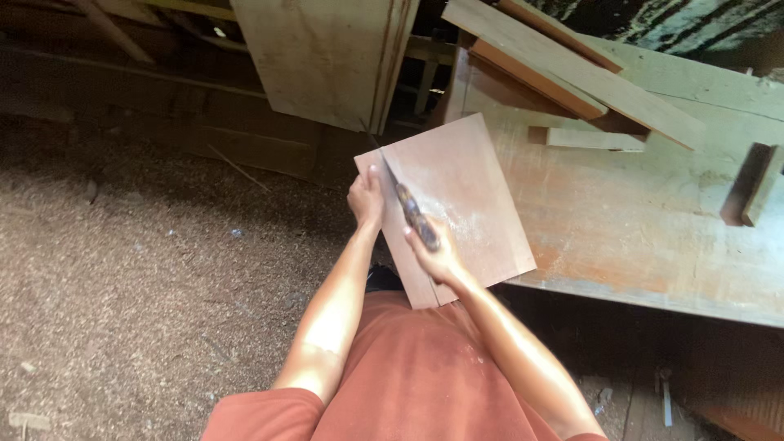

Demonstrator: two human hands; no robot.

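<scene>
Reddish board [457,204], dusty | left hand [366,198] grips edge | right hand [437,260] clamps saw [411,211]

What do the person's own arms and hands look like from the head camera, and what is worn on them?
Both arms are bare from the upper arm down, slim and uncovered. The left hand and right hand wear no gloves; no rings, watch or bands show. Short rust-orange sleeves of a plain shirt end above the elbows, the same cloth covering the torso. Fine pale dust speckles the shirt front.
</scene>
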